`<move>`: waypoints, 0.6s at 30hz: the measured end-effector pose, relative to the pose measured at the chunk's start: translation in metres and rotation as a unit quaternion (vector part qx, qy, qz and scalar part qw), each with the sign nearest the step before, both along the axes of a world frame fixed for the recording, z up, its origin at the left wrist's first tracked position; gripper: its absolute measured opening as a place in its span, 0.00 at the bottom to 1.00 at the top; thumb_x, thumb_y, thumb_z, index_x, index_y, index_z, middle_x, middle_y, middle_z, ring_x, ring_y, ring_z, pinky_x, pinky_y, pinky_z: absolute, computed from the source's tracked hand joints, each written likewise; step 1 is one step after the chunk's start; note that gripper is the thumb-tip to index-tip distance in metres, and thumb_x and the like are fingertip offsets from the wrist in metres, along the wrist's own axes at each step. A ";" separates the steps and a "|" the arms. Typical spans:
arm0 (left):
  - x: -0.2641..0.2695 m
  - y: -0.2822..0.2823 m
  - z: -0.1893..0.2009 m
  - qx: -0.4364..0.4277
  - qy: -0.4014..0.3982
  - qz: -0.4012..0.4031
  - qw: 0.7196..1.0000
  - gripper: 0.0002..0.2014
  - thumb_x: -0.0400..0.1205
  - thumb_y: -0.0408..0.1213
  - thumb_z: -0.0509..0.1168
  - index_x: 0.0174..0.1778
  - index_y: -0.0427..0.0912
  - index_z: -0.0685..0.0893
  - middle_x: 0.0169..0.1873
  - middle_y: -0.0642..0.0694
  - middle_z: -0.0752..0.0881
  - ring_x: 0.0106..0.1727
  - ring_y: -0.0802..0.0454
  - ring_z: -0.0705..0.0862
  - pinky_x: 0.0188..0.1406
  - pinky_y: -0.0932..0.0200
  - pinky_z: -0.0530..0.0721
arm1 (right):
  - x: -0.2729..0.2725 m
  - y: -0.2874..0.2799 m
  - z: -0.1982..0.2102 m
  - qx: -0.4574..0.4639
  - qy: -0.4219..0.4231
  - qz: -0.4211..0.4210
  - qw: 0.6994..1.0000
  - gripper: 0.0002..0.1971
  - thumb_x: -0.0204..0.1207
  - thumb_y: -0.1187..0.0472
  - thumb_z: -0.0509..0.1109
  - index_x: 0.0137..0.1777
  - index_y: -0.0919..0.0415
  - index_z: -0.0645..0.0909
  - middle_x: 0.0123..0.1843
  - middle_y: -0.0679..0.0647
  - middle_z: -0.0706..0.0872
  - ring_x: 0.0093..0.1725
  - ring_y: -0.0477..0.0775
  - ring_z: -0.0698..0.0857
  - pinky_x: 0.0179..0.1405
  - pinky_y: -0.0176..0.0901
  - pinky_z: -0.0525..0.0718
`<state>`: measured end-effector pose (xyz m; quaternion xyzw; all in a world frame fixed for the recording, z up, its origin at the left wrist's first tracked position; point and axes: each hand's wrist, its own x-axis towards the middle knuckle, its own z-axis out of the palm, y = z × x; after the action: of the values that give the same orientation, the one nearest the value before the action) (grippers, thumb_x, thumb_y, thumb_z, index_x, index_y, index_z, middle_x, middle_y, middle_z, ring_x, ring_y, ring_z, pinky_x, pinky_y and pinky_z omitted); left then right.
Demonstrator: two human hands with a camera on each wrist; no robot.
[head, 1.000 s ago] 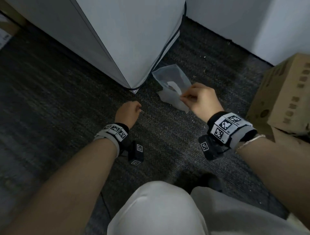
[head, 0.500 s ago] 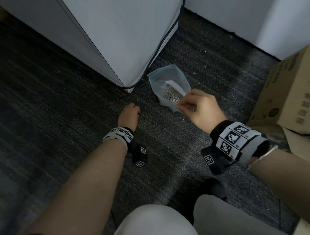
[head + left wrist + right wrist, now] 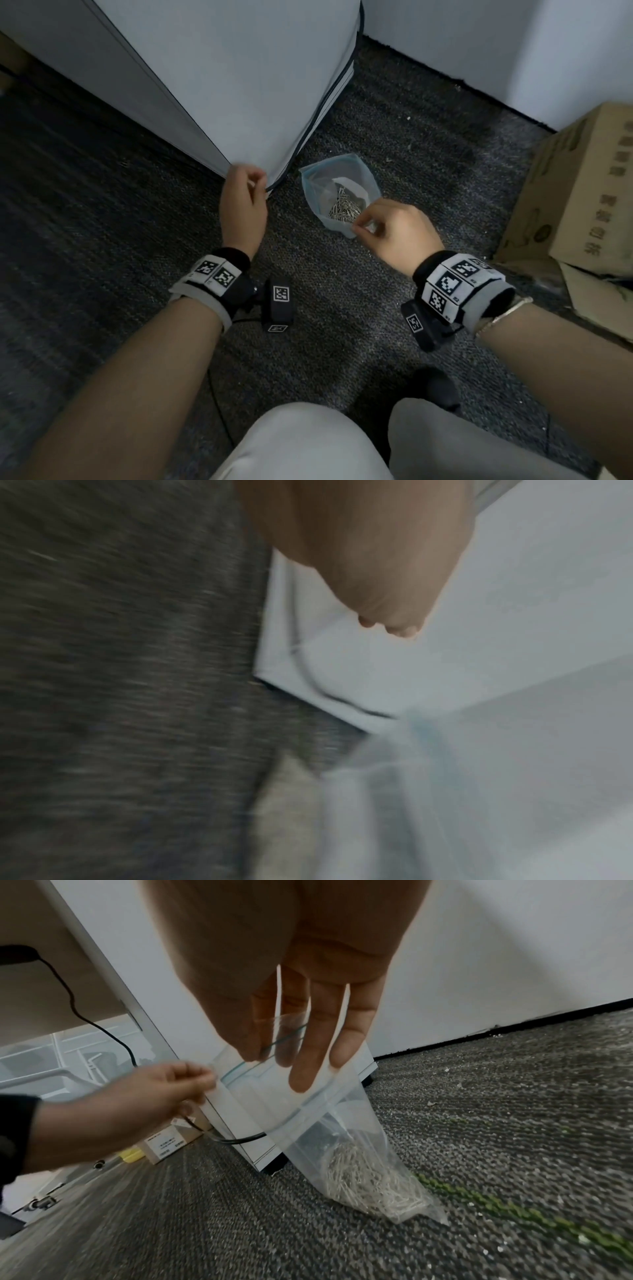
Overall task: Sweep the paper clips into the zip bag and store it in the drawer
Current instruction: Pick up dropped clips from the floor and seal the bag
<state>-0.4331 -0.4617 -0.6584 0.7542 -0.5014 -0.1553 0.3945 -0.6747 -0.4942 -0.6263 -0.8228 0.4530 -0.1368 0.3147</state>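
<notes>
A clear zip bag (image 3: 356, 181) hangs with its mouth up, just right of the white cabinet's (image 3: 239, 85) bottom corner. A heap of silver paper clips (image 3: 344, 209) lies in its bottom (image 3: 373, 1185). My right hand (image 3: 394, 229) pinches the near rim of the bag (image 3: 329, 1123) between thumb and fingers (image 3: 308, 1069). My left hand (image 3: 243, 202) is at the cabinet corner, a short gap left of the bag. Its fingers (image 3: 195, 1080) are curled, thumb against fingertips, and I see nothing between them. The left wrist view is blurred.
Dark grey carpet (image 3: 102, 240) covers the floor. A cardboard box (image 3: 582, 192) stands at the right, a white wall (image 3: 479, 41) behind. My knees (image 3: 308, 445) are at the bottom edge. A black cable (image 3: 85, 1015) and a small carton (image 3: 167, 1144) lie beyond the cabinet.
My left hand has moved from the carpet forward to the cabinet corner. The bag went from lying crumpled to hanging open side up, and the clips now show in its bottom.
</notes>
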 end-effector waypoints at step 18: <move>-0.045 -0.034 0.053 0.283 -0.270 -0.298 0.871 0.34 0.83 0.61 0.35 0.56 0.53 0.87 0.61 0.47 0.85 0.83 0.48 0.52 0.77 0.34 0.32 | -0.033 -0.026 0.036 0.013 0.019 -0.008 1.000 0.07 0.76 0.62 0.68 0.48 0.64 0.85 0.47 0.57 0.85 0.48 0.59 0.84 0.52 0.53 0.82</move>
<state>-0.4783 -0.4960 -0.6051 0.6610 -0.7238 -0.1909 -0.0519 -0.7080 -0.5203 -0.5903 -0.8174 0.4676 -0.1173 0.3155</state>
